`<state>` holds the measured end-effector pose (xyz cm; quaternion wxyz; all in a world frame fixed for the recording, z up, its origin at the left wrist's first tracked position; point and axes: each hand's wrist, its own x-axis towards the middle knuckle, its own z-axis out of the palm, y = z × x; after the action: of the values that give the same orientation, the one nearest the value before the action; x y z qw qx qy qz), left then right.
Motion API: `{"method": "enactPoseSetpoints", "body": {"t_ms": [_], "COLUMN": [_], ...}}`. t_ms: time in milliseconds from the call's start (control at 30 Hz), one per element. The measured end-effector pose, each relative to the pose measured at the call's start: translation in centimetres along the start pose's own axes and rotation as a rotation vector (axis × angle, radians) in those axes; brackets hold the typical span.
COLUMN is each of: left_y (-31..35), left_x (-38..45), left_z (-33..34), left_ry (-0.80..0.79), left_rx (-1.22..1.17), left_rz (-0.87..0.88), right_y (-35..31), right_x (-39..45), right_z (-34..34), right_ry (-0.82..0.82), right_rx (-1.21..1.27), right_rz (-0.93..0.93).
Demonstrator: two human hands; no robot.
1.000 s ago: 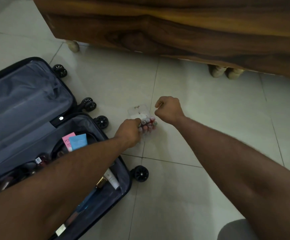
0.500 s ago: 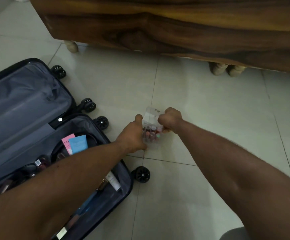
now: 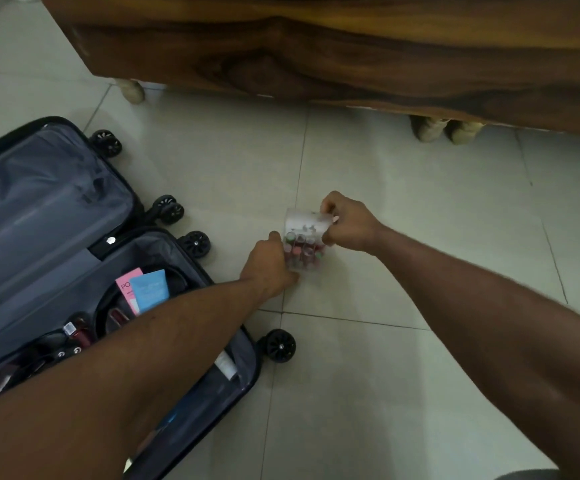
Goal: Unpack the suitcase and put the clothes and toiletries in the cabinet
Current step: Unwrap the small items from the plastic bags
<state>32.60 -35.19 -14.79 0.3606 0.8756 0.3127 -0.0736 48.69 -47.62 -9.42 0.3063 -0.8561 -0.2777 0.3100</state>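
A small clear plastic case (image 3: 303, 252) with several little coloured bottles stands on the tiled floor. My left hand (image 3: 270, 265) holds its left side, thumb along the edge. My right hand (image 3: 345, 225) pinches the case's raised clear lid (image 3: 304, 221) at its right edge. The open dark suitcase (image 3: 49, 216) lies on the floor at the left; its near half holds a pink tube (image 3: 127, 285), a blue tube (image 3: 151, 289), dark bottles and other toiletries, partly hidden by my left forearm.
A large wooden cabinet (image 3: 316, 57) on short pale feet (image 3: 132, 91) spans the back of the view. Suitcase wheels (image 3: 279, 345) stick out toward the case. Pale floor tiles (image 3: 385, 393) stretch to the right and front.
My right hand came back to the case and took hold of the lid, which now stands raised. My left hand shifted to grip the case's left side.
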Motion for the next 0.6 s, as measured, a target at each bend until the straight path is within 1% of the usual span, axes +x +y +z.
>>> {"method": "enactPoseSetpoints", "body": {"t_ms": [100, 167, 300, 433, 600], "left_y": [0.3, 0.5, 0.1, -0.3, -0.1], "left_x": [0.3, 0.5, 0.8, 0.6, 0.6], "left_z": [0.4, 0.5, 0.2, -0.1, 0.0], "left_ry": [-0.013, -0.012, -0.048, -0.096, -0.143], "left_rx": [-0.013, -0.021, -0.085, -0.073, -0.092], "left_rz": [0.03, 0.023, 0.05, 0.107, 0.048], "right_y": [0.1, 0.2, 0.7, 1.2, 2.0], "right_x": [-0.7, -0.9, -1.3, -1.8, -2.2], "right_z": [-0.5, -0.3, -0.2, 0.7, 2.8], "right_ry": [-0.134, -0.183, -0.078, -0.064, -0.026], "right_rx": [0.022, 0.01, -0.12, -0.218, -0.373], "right_rz": [-0.024, -0.022, -0.095, -0.165, -0.248]}}
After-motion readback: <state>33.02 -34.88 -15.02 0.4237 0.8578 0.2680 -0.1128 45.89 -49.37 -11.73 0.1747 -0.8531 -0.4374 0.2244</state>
